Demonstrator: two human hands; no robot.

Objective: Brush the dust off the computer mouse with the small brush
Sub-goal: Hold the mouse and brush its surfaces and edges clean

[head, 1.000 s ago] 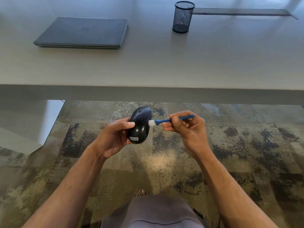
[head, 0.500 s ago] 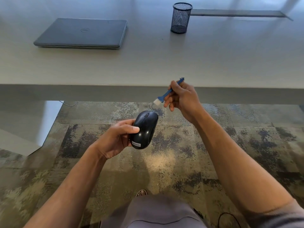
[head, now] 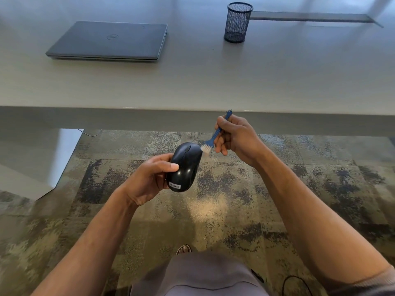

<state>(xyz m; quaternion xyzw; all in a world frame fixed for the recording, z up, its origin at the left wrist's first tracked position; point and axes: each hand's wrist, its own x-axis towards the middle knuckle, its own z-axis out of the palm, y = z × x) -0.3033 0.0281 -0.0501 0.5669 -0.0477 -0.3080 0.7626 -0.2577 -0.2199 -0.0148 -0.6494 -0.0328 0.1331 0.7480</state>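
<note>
A glossy black computer mouse (head: 185, 167) with a white label at its near end is held in the air below the desk edge. My left hand (head: 149, 178) grips it from the left, thumb on its top. My right hand (head: 237, 138) pinches the blue handle of a small brush (head: 213, 138). The brush's white bristles touch the front right edge of the mouse. The handle tip sticks up above my fingers.
A pale desk (head: 213, 82) spans the view ahead, carrying a shut grey laptop (head: 111, 40) at the left and a black mesh pen cup (head: 238, 22) at the back. Patterned carpet (head: 235, 199) lies below. A cable (head: 295, 285) lies near my right elbow.
My right hand lifted the brush up and away from the mouse, then brought it back down so the bristles meet the mouse's front right edge. The left hand tilted the mouse slightly.
</note>
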